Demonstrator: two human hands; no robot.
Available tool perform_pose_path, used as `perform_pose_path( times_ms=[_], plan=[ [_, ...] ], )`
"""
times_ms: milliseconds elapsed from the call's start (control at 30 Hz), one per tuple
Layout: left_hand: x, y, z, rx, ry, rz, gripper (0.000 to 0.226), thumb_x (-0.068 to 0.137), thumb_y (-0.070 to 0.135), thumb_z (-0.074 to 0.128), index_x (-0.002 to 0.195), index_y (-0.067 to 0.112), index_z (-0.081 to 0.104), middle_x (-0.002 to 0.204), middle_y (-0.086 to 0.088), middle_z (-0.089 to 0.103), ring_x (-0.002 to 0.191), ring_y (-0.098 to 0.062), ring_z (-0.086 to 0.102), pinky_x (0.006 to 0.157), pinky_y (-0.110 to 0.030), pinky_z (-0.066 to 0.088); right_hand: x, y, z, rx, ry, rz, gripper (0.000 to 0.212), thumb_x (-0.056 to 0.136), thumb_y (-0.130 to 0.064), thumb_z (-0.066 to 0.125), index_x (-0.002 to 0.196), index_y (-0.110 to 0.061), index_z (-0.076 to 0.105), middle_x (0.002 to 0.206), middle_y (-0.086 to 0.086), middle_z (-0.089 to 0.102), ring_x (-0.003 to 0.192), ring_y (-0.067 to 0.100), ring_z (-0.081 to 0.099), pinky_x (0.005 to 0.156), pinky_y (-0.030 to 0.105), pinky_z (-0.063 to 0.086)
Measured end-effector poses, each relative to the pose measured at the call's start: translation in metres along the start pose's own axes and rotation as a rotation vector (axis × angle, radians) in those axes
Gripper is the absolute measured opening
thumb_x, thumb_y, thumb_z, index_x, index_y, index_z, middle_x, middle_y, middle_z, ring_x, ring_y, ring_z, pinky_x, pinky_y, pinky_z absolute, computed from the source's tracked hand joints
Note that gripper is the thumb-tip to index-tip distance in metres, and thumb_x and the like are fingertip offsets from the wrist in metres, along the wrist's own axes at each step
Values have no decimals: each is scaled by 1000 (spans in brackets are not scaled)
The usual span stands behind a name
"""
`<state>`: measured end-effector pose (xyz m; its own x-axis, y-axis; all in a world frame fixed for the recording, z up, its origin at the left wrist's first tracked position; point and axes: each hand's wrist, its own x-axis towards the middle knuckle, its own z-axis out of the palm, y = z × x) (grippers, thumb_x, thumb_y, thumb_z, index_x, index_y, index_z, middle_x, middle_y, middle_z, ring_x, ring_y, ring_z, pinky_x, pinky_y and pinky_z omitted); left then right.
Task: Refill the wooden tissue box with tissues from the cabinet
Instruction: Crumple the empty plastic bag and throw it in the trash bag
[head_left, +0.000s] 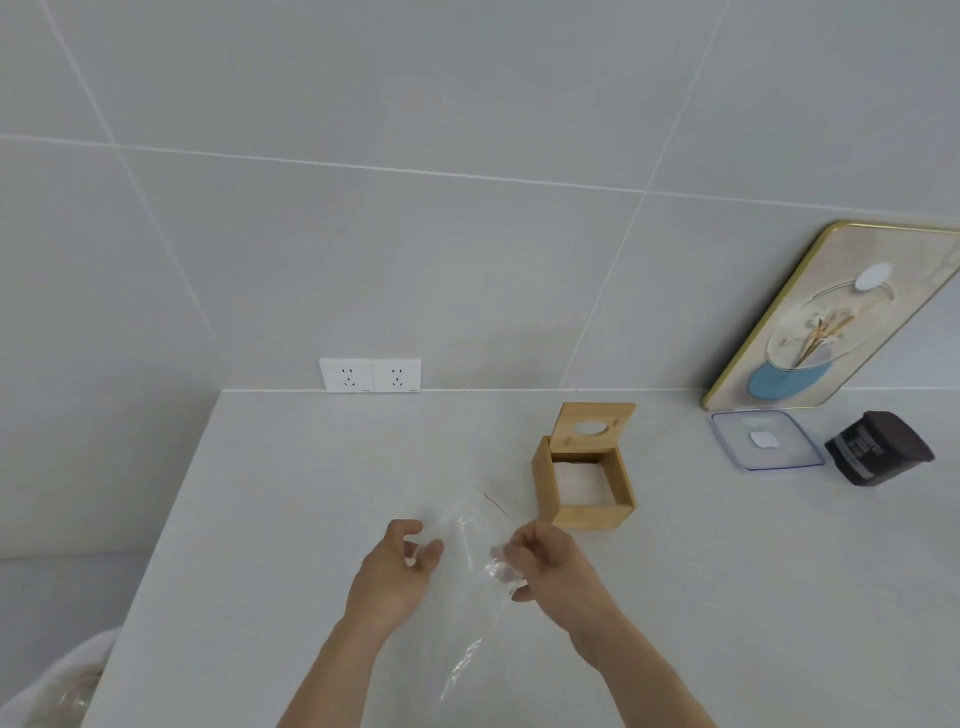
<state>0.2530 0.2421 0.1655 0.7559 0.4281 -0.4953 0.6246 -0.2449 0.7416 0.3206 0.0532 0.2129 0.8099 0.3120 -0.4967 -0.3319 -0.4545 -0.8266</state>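
The wooden tissue box (587, 512) stands on the white counter (260, 493), its lid (595, 423) with an oval hole tipped up at the back. White tissue shows inside the box. Just in front and left of it, both hands hold a clear plastic wrapper (470, 530) with a thin red line near its top. My left hand (397, 564) pinches the wrapper's left edge. My right hand (545, 558) grips its crumpled right side. The wrapper hangs down between my forearms and looks empty.
A double wall socket (370, 375) sits at the counter's back edge. At the right are a gold-framed picture tray (841, 312) leaning on the tiled wall, a clear plastic lid (766, 439) and a dark jar (878, 449). A white bag (57, 680) shows at the lower left.
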Motion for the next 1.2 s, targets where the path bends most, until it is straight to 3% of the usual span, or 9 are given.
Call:
perform_pose_path(
  times_ms=[133, 300, 400, 533, 633, 800, 1033, 1133, 1200],
  plan=[
    [-5, 14, -21, -233, 42, 39, 17, 98, 26, 57, 89, 14, 66, 82, 1, 63, 62, -20, 59, 68, -35, 51, -10, -37, -10, -21, 35, -103, 7, 98, -17, 64, 95, -10, 66, 92, 0, 83, 86, 15, 76, 72, 30, 61],
    [-22, 36, -39, -266, 70, 170, 22, 101, 20, 49, 85, 15, 63, 78, 8, 61, 66, -14, 48, 59, -26, 39, -22, -63, -23, 138, 198, -164, 9, 98, -11, 66, 103, -5, 71, 76, 4, 81, 71, 16, 76, 66, 33, 64],
    [-32, 47, -42, -350, 99, 186, 22, 100, 22, 51, 84, 19, 66, 78, 6, 63, 64, -16, 50, 62, -29, 41, -24, -68, -22, 437, 274, -111, 25, 98, -24, 68, 116, -7, 68, 92, 15, 81, 79, 26, 78, 66, 39, 64],
    [-44, 60, -39, -563, 175, 152, 16, 100, 21, 52, 91, 15, 64, 83, 1, 65, 58, -19, 49, 62, -32, 40, -40, -65, -8, 486, 68, 98, 53, 86, -53, 73, 117, -10, 70, 108, 17, 80, 96, 34, 78, 75, 44, 65],
    [-53, 71, -34, -618, 161, 160, 17, 100, 25, 55, 96, 10, 62, 88, -3, 69, 61, -18, 56, 62, -32, 46, -50, -61, 4, 402, -7, 97, 41, 91, -38, 74, 115, -5, 72, 103, 15, 82, 93, 33, 80, 86, 48, 63],
    [-64, 81, -29, -555, 60, 106, 37, 99, 38, 57, 83, 6, 66, 85, -6, 72, 64, -21, 57, 63, -31, 48, -50, -67, -4, 434, 55, 34, 27, 99, -27, 65, 105, -4, 77, 105, 18, 80, 82, 27, 78, 79, 41, 61],
    [-81, 102, -16, -631, 223, 190, 34, 94, 42, 65, 74, 17, 77, 104, 10, 70, 100, -12, 65, 88, -32, 46, -49, -68, -36, 502, 146, -38, 28, 96, -33, 69, 91, -7, 79, 86, 6, 75, 80, 23, 72, 75, 34, 54],
    [-89, 109, -10, -434, 295, 417, 15, 89, 39, 73, 80, 29, 80, 148, 29, 41, 142, 1, 35, 114, -35, 33, -46, -68, -47, 521, 181, -29, 29, 94, -36, 71, 83, -12, 81, 96, 11, 79, 90, 33, 72, 84, 39, 54],
    [-90, 113, -5, -204, 317, 595, 7, 83, 42, 78, 82, 35, 79, 162, 29, 26, 152, 5, 11, 120, -34, 20, -44, -67, -59, 469, 148, -38, 31, 91, -45, 71, 89, -16, 85, 109, 10, 81, 107, 37, 71, 104, 43, 53]
  ],
)
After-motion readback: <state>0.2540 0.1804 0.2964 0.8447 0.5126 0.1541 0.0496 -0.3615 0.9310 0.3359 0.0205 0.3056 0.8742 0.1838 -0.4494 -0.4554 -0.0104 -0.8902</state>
